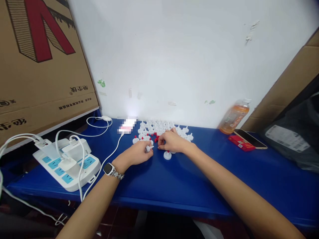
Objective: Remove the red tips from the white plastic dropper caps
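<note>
Blue tabletop (194,186) against white wall (174,59); left hand (139,153) grips white nozzle (147,149); right hand (171,140): grip unclear.

I count two hands at mid-frame, one left hand (140,152) and one right hand (171,140). I make out one white nozzle cap (147,149) in the left fingers and at least four red-tipped caps (167,155) around them; the plain white caps (190,137) behind crowd too closely for me to number, and the loose red tips (156,137) are too small. I get one power strip (93,167) at lower left with at least three chargers (69,167), one watch (108,169), and, at right, one bottle (234,118), one phone (251,138) and one red packet (241,142).
</note>
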A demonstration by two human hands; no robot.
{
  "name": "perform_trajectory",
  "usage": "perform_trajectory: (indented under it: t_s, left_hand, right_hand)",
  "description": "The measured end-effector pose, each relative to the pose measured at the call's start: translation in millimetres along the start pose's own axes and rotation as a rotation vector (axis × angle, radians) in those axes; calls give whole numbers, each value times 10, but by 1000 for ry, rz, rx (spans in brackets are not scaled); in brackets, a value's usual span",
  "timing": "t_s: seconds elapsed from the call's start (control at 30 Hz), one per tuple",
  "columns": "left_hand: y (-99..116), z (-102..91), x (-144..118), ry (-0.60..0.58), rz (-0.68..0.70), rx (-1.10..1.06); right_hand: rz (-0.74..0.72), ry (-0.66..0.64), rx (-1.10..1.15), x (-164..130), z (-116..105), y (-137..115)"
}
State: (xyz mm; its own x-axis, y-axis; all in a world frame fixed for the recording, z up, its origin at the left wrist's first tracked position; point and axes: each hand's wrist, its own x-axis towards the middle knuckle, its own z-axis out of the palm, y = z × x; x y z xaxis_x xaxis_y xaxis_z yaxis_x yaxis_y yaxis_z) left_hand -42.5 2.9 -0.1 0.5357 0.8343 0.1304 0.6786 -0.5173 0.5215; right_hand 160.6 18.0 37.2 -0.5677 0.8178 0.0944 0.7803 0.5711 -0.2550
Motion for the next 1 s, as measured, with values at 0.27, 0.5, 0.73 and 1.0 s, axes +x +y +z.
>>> perform_trajectory:
  t_s: [0.27, 0.5, 0.73, 1.0]
  left_hand:
    - [1, 22, 0, 18, 3, -1]
    - [96, 88, 10, 51, 61, 31]
    - [109, 100, 23, 20, 61, 56]
    - [228, 142, 48, 105, 42, -150]
  right_hand:
    - [50, 85, -68, -57, -120, 88]
    - [77, -50, -125, -78, -157, 158]
    - [52, 5, -113, -157, -87, 267]
    - [51, 369, 594, -152, -18, 72]
